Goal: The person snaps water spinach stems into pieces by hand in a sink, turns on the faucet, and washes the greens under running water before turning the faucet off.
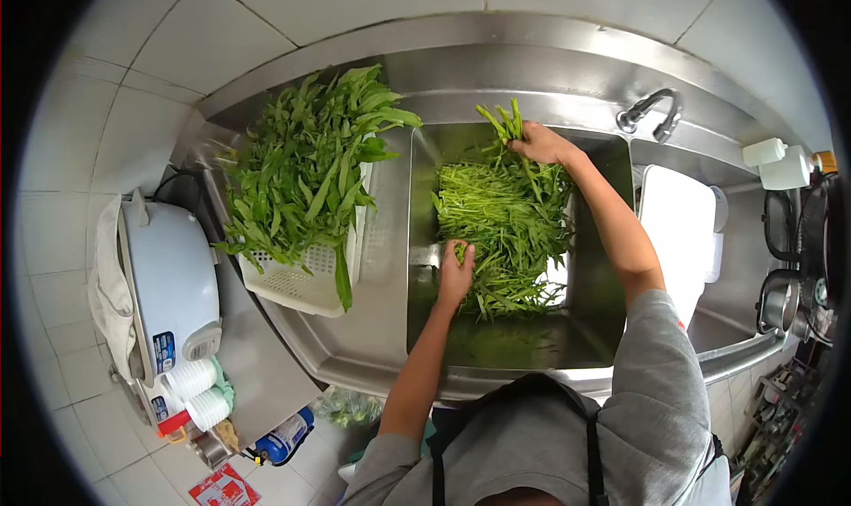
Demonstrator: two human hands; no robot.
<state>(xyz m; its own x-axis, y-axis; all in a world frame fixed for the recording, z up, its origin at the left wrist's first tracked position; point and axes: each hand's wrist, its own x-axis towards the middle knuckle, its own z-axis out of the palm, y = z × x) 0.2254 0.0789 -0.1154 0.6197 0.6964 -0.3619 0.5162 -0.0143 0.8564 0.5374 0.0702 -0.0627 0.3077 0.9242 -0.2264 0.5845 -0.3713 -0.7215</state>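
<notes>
A large pile of green leafy stems, long and thin like water spinach, lies in the steel sink basin. My right hand is closed around a bunch of stems at the far side of the basin, their cut ends pointing up and left. At the near left of the pile, my left hand is closed on a few stems, whose ends show above the fingers. To the left, more leafy greens are heaped over a white perforated basket.
A faucet stands at the back right. A white board or lid leans in the right-hand basin, near pots. On the left are a blue-grey lidded appliance and stacked white cups.
</notes>
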